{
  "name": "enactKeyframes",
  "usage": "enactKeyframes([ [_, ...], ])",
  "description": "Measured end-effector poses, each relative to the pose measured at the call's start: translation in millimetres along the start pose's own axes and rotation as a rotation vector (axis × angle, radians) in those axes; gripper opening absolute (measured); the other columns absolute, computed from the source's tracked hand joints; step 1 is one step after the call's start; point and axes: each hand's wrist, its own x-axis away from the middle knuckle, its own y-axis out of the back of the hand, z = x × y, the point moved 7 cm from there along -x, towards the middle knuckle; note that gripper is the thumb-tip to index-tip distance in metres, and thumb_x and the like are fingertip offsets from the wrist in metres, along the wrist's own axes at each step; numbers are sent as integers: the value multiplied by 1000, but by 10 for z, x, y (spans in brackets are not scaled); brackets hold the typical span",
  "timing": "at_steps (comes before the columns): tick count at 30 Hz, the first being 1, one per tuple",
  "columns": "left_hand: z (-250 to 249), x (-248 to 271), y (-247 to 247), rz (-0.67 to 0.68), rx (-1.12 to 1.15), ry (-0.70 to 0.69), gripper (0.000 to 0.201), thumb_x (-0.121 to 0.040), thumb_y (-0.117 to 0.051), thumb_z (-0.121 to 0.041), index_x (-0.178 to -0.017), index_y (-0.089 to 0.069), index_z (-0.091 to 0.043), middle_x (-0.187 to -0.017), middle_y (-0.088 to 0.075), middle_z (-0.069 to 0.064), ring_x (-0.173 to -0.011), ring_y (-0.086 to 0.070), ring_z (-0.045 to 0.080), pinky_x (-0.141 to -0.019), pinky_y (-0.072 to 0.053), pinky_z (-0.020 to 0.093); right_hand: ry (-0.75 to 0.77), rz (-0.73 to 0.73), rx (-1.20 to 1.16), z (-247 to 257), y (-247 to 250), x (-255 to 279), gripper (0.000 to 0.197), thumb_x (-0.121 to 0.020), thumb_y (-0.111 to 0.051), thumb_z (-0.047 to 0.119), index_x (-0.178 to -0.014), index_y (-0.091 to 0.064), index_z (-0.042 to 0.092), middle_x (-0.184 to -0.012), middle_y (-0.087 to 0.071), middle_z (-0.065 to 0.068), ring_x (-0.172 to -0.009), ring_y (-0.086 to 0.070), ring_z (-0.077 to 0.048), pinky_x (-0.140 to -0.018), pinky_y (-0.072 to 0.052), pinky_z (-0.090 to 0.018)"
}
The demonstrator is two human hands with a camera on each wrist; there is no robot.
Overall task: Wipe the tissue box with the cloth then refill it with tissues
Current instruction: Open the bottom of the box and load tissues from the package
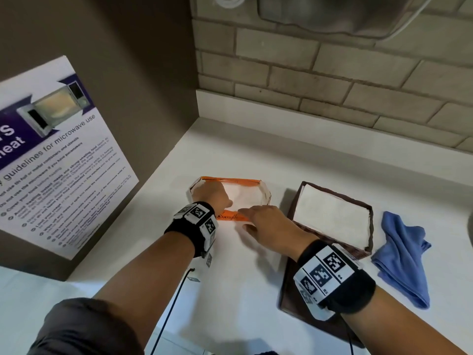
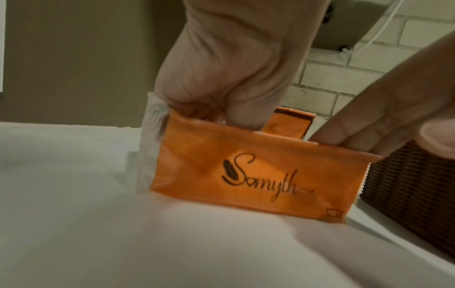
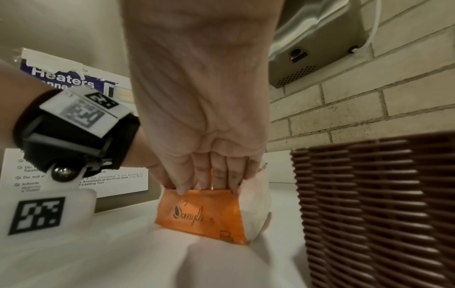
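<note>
An opened orange tissue pack [image 1: 229, 217] [image 2: 246, 175] [image 3: 202, 216] lies on the white counter with white tissues [image 1: 243, 196] inside. My left hand [image 1: 211, 194] [image 2: 221, 78] reaches into its left end; the fingers curl down around the tissues, tips hidden. My right hand [image 1: 268, 224] [image 3: 197, 117] pinches the top edge of the pack's near wall, thumb outside. Just right of the pack stands the brown wicker tissue box [image 1: 358, 249] [image 3: 369, 204], open on top, with white tissues [image 1: 332, 216] lying in it. The blue cloth [image 1: 401, 252] lies crumpled further right.
A flat dark brown panel [image 1: 289, 298] lies on the counter against the box's near side. A microwave poster [image 1: 51, 155] hangs on the left wall. A brick wall with a metal appliance [image 1: 332, 14] stands behind. A black cable [image 1: 174, 303] hangs from my left wrist.
</note>
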Motion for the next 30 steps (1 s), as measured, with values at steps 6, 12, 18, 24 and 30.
enactKeyframes([
  [6, 55, 81, 132, -4, 243, 42, 32, -80, -70, -28, -98, -61, -4, -96, -67, 11, -99, -65, 27, -80, -50, 32, 2, -29, -29, -42, 46, -18, 34, -95, -44, 22, -128, -52, 19, -106, -67, -7, -98, -62, -27, -92, -43, -36],
  [12, 154, 194, 393, 18, 462, 18, 30, -83, -69, -18, -103, -55, -2, -94, -54, 8, -84, -53, 23, -71, -45, 29, -53, -45, 30, -127, 34, -89, 18, -93, -45, 19, -109, -52, 15, -93, -69, -7, -88, -63, -30, -76, -36, -31],
  [18, 98, 412, 603, 169, 532, -141, 23, -86, -63, -27, -104, -61, -12, -94, -64, 2, -83, -60, 20, -61, -45, 25, -86, -24, 63, -159, 23, -143, 18, -89, -46, 11, -102, -57, 17, -91, -69, -5, -87, -63, -29, -80, -44, -36],
  [24, 107, 562, 728, 328, 916, -131, 16, -95, -51, -14, -109, -58, -15, -102, -66, 7, -89, -63, 22, -71, -50, 29, -139, -68, 165, -186, 86, -152, 24, -89, -45, 10, -104, -60, 20, -92, -69, -2, -91, -62, -26, -88, -39, -35],
  [30, 276, 635, 919, 229, 1114, -138, 13, -96, -52, -13, -105, -60, -17, -91, -67, -5, -77, -66, 6, -61, -55, 18, -190, -116, -87, -163, 274, -20, 31, -90, -52, 44, -89, -58, 13, -80, -64, -3, -82, -61, -25, -77, -45, -34],
])
